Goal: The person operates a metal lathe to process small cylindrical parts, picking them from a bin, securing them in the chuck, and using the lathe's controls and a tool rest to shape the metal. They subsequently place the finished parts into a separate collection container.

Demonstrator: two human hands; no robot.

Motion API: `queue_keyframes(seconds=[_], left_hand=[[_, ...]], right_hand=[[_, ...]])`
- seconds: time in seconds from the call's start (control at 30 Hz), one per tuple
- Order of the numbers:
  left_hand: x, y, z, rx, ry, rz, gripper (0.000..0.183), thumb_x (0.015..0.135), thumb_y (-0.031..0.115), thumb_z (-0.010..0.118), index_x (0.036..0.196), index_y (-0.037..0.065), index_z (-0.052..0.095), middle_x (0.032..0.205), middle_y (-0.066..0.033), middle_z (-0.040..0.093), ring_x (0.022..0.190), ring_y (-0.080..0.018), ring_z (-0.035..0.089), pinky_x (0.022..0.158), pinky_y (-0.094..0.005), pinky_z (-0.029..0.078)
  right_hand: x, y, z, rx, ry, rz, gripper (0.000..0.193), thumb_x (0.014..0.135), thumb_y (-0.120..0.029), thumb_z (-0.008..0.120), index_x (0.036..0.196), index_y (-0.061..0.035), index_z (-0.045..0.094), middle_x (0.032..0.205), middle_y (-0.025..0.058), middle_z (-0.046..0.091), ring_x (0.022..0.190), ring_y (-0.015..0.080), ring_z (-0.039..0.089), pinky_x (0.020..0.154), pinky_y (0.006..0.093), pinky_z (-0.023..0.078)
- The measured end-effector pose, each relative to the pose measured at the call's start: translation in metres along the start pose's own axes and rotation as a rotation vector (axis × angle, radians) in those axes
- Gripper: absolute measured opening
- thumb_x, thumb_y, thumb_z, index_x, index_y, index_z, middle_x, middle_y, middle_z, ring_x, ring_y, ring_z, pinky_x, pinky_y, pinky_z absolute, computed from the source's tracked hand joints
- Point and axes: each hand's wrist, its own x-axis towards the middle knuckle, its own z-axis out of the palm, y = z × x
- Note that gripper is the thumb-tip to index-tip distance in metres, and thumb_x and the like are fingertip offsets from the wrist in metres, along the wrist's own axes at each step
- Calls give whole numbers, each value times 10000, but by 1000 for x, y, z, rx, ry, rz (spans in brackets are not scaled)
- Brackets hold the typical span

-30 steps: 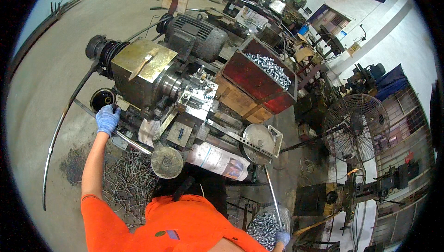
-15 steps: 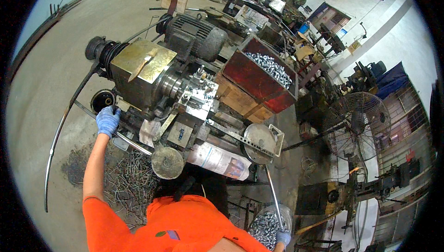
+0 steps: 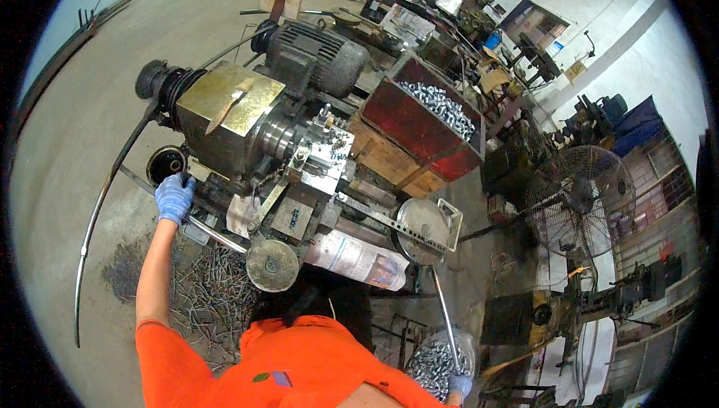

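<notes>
My left hand [image 3: 174, 198], in a blue glove, is closed round the end of a bent metal lever [image 3: 217, 234], beside a dark round cup-shaped part [image 3: 166, 162]. This lever runs towards a round disc [image 3: 272, 264] at the front of a small lathe-like machine [image 3: 240, 119]. At the lower right my right hand [image 3: 458, 385], also gloved, is closed on the lower end of a long straight lever [image 3: 445, 307]; its fingers are partly cut off by the frame edge. That lever slants up to a larger disc [image 3: 419, 228]. Shiny metal bits lie on the slide [image 3: 326, 164].
A red bin [image 3: 419, 131] of small metal parts stands behind on a wooden crate. A tub [image 3: 470, 348] of similar parts sits beside my right hand. A brush [image 3: 228, 108] lies on the brass-coloured cover. Metal scrap [image 3: 213, 292] covers floor at left; a fan [image 3: 580, 198] stands right.
The whole view has shifted very slightly. Both hands keep their grips and places on the levers.
</notes>
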Motion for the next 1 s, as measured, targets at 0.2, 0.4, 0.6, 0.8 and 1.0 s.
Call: queue_keyframes(seconds=[0.2,0.4,0.6,0.8,1.0], left_hand=[[-3,-1,-2,-14,8,1,292,786,354,602,863,78,654,820,-163,638,796,-340,607,703,-439,474],[1,-4,7,78,14,-4,328,791,391,587,838,71,645,816,-174,631,803,-344,601,707,-447,466],[-2,-6,6,39,60,41,333,791,394,590,844,70,647,813,-173,630,800,-348,597,706,-450,463],[-4,2,-5,49,-14,4,304,796,374,594,882,92,670,824,-166,638,794,-346,606,698,-441,468],[-4,-1,-1,2,1,20,300,796,375,597,886,102,681,837,-151,646,795,-330,614,704,-421,472]], right_hand=[[-36,-24,-40,99,11,27,544,639,-392,697,977,28,621,984,257,613,935,375,598,821,410,478],[-21,-10,-16,91,45,45,542,640,-405,691,953,33,634,967,254,619,932,378,598,819,412,480],[-13,-2,1,78,115,8,382,637,-324,672,806,18,663,836,244,636,811,373,632,722,430,509],[-9,7,8,40,56,-32,428,691,-378,629,803,34,654,855,258,628,852,378,621,748,428,497],[-17,2,3,86,99,3,357,696,-334,609,773,10,662,809,260,625,808,399,619,729,444,496]])
